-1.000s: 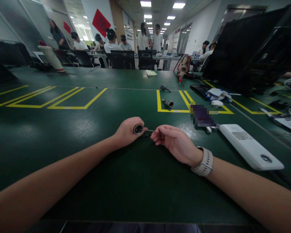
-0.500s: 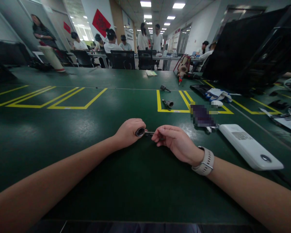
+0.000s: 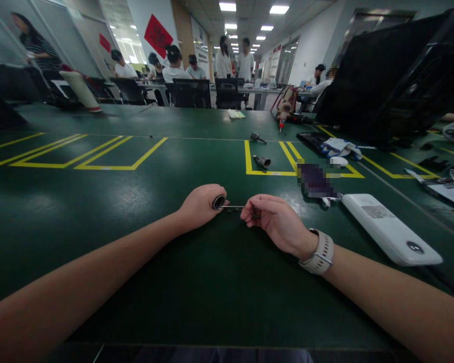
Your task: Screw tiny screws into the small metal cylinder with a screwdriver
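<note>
My left hand (image 3: 200,206) is closed around a dark metal cylindrical part (image 3: 219,202), its round hollow end facing me and to the right. Between the fingertips of my right hand (image 3: 274,219) is pinched a thin, straight metal rod (image 3: 233,206), whose far end meets the mouth of the cylinder. Whether the rod is a hex key or another tool cannot be made out. Two tiny dark ring-like pieces (image 3: 236,209) lie on the green table (image 3: 196,292) just under the rod. A pale watch strap (image 3: 318,252) is around my right wrist.
Two socket-like metal parts (image 3: 263,161) lie beyond my hands near yellow tape lines (image 3: 246,156). To the right are a phone-like pixelated object (image 3: 315,180), a white power bank-like device (image 3: 391,229), a cloth glove (image 3: 340,148) and a clipboard (image 3: 452,189). People sit and stand behind.
My right hand has shifted slightly right, and more of the thin rod shows between the hands. The cylinder has tilted a little. A person at the far left has moved left.
</note>
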Motion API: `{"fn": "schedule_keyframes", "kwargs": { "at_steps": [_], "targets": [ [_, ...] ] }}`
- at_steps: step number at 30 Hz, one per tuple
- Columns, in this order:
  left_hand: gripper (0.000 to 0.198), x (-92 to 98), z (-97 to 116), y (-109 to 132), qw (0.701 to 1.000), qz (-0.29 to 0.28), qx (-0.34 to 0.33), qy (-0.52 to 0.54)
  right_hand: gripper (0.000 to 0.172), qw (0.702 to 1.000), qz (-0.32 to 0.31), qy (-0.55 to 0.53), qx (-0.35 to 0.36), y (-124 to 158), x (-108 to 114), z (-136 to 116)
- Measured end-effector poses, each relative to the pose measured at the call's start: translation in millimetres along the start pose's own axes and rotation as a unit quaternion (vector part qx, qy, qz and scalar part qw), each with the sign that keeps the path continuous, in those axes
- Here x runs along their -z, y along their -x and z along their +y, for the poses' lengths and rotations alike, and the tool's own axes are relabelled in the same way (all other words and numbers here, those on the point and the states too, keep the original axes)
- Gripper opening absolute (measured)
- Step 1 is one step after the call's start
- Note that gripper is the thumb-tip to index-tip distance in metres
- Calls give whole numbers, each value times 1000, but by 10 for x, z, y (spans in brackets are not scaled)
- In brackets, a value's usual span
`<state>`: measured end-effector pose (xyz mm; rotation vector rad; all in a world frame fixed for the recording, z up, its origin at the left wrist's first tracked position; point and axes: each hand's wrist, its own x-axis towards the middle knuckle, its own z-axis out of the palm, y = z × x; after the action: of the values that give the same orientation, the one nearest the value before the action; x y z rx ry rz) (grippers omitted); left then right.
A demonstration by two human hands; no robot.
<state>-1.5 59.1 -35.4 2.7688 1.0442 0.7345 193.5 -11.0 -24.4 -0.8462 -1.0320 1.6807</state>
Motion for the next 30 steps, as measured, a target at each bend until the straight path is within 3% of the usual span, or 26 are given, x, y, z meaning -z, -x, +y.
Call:
{"fn": "schedule_keyframes", "kwargs": {
  "at_steps": [10,18,23,30],
  "targets": [
    [15,7,0,-8,999,-23,43,-13,15,992,77,70,69,-26,44,14],
    [18,7,0,13,998,29,28,44,16,980,108,154,64,-22,26,19],
    [11,0,1,10,996,-13,-9,86,16,980,107,155,67,-34,24,33],
    [6,28,26,-6,995,-49,-9,89,16,980,111,151,65,-42,23,38]
  ]
}}
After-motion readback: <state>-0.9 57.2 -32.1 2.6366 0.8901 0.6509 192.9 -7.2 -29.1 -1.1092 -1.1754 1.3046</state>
